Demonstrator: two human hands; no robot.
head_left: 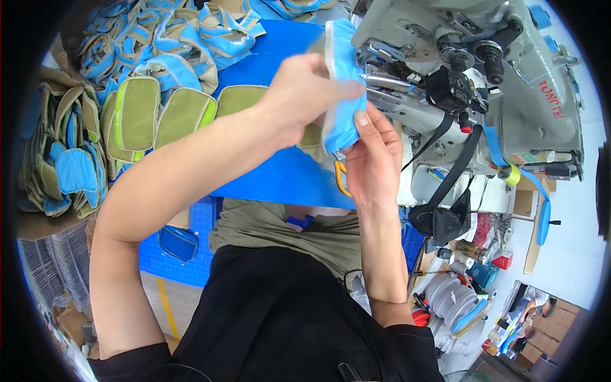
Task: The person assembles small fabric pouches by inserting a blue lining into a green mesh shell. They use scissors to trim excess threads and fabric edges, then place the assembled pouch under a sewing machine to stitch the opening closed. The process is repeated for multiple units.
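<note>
Black shirt (273, 312), one. Blue fabric piece (342, 54), one: right hand (375, 153) pinching it, left hand (302, 95) blurred across, grip unclear. Olive panels (137, 114), at least three, left forearm (197, 156) overlapping. Sewing machine (541, 83), one.

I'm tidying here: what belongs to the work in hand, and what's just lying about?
In the work: blue cloth piece, held in right hand, left hand on it; likely sewing machine, green pads.

Apparently lying about: white reels, red box.
</note>
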